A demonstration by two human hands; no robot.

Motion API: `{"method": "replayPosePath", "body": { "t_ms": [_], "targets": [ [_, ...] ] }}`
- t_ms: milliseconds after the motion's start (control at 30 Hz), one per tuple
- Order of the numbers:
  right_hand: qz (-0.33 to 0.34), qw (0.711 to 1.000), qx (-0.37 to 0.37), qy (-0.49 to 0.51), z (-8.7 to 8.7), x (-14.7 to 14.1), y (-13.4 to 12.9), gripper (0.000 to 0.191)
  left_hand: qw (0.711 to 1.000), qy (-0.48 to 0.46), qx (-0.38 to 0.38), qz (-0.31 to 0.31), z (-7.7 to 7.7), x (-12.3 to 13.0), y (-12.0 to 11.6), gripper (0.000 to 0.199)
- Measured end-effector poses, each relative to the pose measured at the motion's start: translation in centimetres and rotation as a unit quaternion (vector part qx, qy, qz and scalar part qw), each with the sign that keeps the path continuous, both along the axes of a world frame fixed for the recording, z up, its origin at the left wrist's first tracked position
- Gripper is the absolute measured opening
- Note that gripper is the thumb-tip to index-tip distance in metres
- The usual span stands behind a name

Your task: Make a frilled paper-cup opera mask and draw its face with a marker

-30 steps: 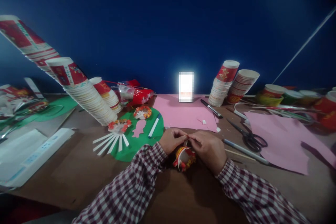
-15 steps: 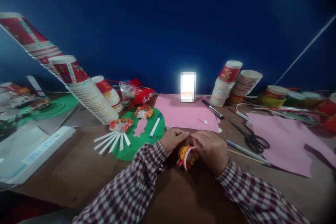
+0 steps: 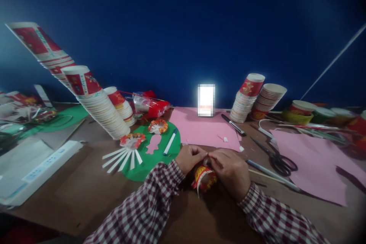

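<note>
A cut red-and-yellow paper cup (image 3: 204, 180) with white strips hangs low over the table, below my fingertips. My left hand (image 3: 190, 158) comes in from the left with thumb and fingers pressed together. Opposite it, my right hand (image 3: 231, 169) is closed in a pinch, its fingertips meeting those of the left. Both pinch a pale strip of the cup, partly hidden by the fingers. Left of my hands, a green paper disc (image 3: 134, 173) bears a pink paper shape (image 3: 153, 144), a marker pen (image 3: 170, 142) and cut cup pieces with fanned white strips (image 3: 127, 160).
Tall stacks of paper cups (image 3: 103, 112) lean at the left, with further stacks (image 3: 244, 101) at the back right. Black scissors (image 3: 278, 162) lie beside pink paper (image 3: 314, 175). A power strip (image 3: 47, 169) is at the left, and a lit phone (image 3: 206, 100) stands against the wall.
The view has tilted slightly, shifting everything down. The cut cup has turned a little beneath my fingers, and a pale strip now shows between my fingertips. Both hands keep their pinch.
</note>
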State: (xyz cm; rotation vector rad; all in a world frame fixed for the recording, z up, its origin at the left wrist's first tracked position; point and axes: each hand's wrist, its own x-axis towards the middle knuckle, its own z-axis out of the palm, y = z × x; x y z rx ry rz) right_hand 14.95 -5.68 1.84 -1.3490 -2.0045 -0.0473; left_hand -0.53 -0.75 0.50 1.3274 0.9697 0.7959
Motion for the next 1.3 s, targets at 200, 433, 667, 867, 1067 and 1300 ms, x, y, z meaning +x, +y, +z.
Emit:
{"method": "replayPosePath", "body": {
  "t_ms": [200,433,667,867,1067,1300],
  "targets": [
    [-0.001,1.000,-0.024,0.019,0.02,0.08,0.03,0.016,1.000,-0.004,-0.009,0.010,0.10,-0.02,0.01,0.026],
    [-0.034,0.997,-0.060,0.018,0.24,-0.04,-0.10,0.017,0.999,-0.036,-0.022,0.001,0.09,0.15,0.18,0.028],
    [0.004,0.995,-0.098,0.018,0.45,0.14,0.12,0.019,0.998,-0.064,-0.017,-0.021,0.34,0.04,0.16,0.047],
    [-0.008,0.998,-0.069,-0.007,0.28,0.33,0.14,0.018,0.998,-0.039,-0.048,0.000,0.45,0.16,0.20,0.039],
    [-0.014,0.998,-0.050,-0.025,0.38,0.37,0.03,0.020,0.999,0.029,0.015,-0.016,0.47,-0.13,0.10,0.039],
    [-0.004,0.999,-0.043,-0.018,0.40,0.33,0.07,0.021,0.996,0.067,0.046,-0.043,0.36,-0.31,0.18,0.045]
  ]
}}
